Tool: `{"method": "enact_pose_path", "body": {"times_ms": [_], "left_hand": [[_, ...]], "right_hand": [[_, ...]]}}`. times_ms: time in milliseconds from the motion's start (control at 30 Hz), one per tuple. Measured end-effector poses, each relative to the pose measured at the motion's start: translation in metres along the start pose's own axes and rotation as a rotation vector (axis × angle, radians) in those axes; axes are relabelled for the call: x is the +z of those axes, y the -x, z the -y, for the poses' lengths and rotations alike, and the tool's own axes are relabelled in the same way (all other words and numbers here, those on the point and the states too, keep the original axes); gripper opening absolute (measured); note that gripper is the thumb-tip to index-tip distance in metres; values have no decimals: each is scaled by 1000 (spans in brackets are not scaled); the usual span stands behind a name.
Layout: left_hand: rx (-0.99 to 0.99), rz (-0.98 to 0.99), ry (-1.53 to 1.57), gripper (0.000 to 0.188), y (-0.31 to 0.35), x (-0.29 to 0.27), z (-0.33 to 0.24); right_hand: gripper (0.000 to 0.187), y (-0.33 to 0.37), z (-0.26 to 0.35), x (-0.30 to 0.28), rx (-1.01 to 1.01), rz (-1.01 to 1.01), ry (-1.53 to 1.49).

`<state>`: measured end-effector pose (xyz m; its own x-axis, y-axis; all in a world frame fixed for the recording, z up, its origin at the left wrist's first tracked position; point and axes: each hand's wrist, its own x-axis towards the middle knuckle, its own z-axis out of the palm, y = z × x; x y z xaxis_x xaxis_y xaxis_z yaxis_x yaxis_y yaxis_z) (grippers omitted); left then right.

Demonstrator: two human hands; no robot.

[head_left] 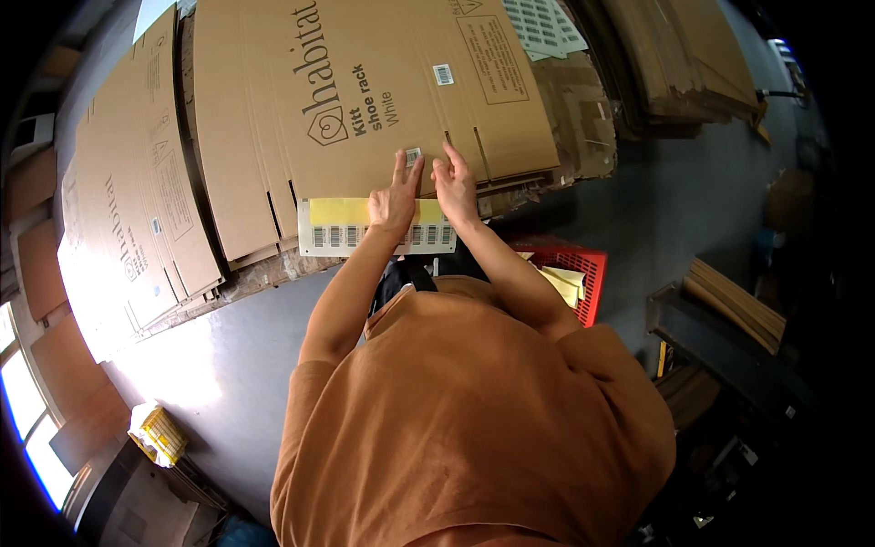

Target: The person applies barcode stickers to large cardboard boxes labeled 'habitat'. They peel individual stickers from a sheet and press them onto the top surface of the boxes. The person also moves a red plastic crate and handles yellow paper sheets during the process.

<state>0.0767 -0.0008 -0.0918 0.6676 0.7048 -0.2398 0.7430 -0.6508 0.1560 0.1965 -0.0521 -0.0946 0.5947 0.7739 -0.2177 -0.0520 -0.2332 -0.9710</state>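
A flat brown cardboard box point(246, 118) with black print lies before me on a stack. Near its front edge is a small white barcode label point(413, 156). My left hand point(393, 202) lies beside that label, two fingers stretched forward and a fingertip at its edge. Just right of it, my right hand point(455, 188) hovers over or rests on the cardboard with its fingers apart; contact is hard to tell. Under my left wrist is a sheet of barcode labels point(330, 235), its upper part a bare yellow strip. Another barcode label point(443, 75) sits farther up the box.
A second stack of flat boxes point(128, 201) stands at the left. More label sheets point(542, 27) lie at the far right of the stack. By my right arm is a red plastic crate point(594, 273) holding yellowish paper. Folded cardboard point(670, 64) is piled at the back right.
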Motion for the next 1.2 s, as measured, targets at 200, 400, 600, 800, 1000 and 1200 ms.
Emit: {"method": "enact_pose_path", "body": {"times_ms": [200,400,600,800,1000,1200], "left_hand": [[-205,196,209,58,-4,-30,-14],[-1,-414,442,30,28,-15,33],[-79,-524,444,22,38,-74,-3],[153,-602,334,14,25,-98,-39],[14,-445,407,25,5,-83,-57],[-12,-398,373,29,-14,-84,-64]], "right_hand": [[56,-14,-2,-16,-602,408,1086],[59,-22,42,-66,-615,382,918],[35,0,84,-87,-67,806,341],[19,2,110,-93,-107,687,213],[19,-9,109,-106,-637,523,522],[18,-25,107,-116,-1079,363,776]]}}
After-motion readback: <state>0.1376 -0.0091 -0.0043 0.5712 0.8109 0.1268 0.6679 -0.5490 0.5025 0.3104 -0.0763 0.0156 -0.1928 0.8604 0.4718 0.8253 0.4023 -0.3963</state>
